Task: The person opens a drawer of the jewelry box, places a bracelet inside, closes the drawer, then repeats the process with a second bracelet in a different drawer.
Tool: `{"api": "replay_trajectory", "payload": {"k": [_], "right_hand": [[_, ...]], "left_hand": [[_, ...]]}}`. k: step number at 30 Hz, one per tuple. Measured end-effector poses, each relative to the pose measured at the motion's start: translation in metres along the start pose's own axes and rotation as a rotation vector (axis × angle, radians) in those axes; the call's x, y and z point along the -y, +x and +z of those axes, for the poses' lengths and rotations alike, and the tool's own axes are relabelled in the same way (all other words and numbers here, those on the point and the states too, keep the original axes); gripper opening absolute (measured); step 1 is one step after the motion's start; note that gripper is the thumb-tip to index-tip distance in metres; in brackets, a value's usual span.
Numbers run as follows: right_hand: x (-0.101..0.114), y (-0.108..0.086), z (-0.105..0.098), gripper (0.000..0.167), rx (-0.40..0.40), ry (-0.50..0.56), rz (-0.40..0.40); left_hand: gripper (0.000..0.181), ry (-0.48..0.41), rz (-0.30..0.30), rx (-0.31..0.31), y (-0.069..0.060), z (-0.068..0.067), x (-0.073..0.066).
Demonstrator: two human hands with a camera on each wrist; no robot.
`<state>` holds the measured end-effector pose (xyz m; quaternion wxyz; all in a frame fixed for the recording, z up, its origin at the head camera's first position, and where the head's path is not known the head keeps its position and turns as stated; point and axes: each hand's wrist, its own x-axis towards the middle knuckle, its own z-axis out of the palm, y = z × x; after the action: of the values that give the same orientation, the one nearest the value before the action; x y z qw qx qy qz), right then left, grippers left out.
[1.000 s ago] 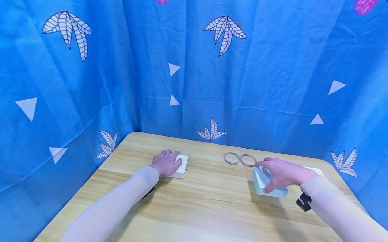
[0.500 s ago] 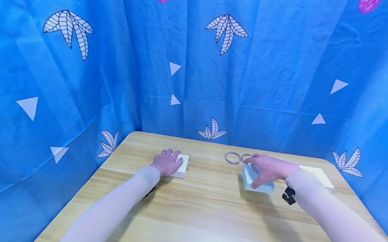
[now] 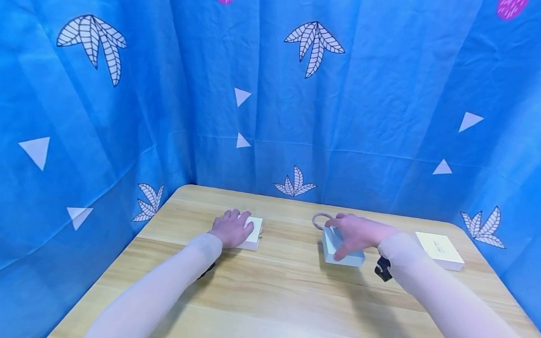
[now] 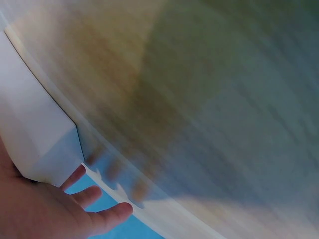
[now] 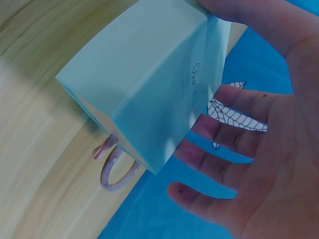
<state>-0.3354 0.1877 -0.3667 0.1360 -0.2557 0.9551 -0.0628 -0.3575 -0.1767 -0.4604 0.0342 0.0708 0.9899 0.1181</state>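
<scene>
The fingers [image 5: 214,162] of the right hand [image 3: 358,232] pinch the pale blue box [image 3: 346,258] against the thumb [image 3: 341,252], right of centre in the frame, where it seems to hang just above the desk [image 3: 264,296]. By its look it should be light, stiff card, smooth enough to slip a little and likely to dent if squeezed hard, so its opposite edges probably offer the surest hold. Left of centre, the left hand [image 3: 229,230] lies over a white box [image 3: 256,232], fingers spread. A ring [image 3: 314,221] shows partly beyond the right hand; a cream box [image 3: 438,246] rests toward the right.
</scene>
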Motion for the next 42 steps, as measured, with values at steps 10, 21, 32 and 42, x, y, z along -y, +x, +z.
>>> {"api": "replay_trajectory", "payload": {"k": [10, 21, 32, 42], "right_hand": [[0.015, 0.02, 0.005, 0.088, 0.006, -0.047, -0.047], [0.023, 0.034, 0.007, 0.093, 0.004, -0.068, -0.065], [0.038, 0.041, 0.012, 0.095, 0.023, -0.082, -0.013], [0.049, 0.053, 0.014, 0.093, 0.013, -0.082, -0.046]], "left_hand": [[0.064, 0.0, 0.004, 0.005, -0.004, -0.001, 0.002], [0.064, -0.004, 0.002, -0.002, 0.002, -0.001, 0.004], [0.065, -0.004, 0.004, -0.001, 0.001, 0.004, 0.002], [0.067, -0.006, -0.001, 0.01, 0.006, 0.006, 0.007]]}}
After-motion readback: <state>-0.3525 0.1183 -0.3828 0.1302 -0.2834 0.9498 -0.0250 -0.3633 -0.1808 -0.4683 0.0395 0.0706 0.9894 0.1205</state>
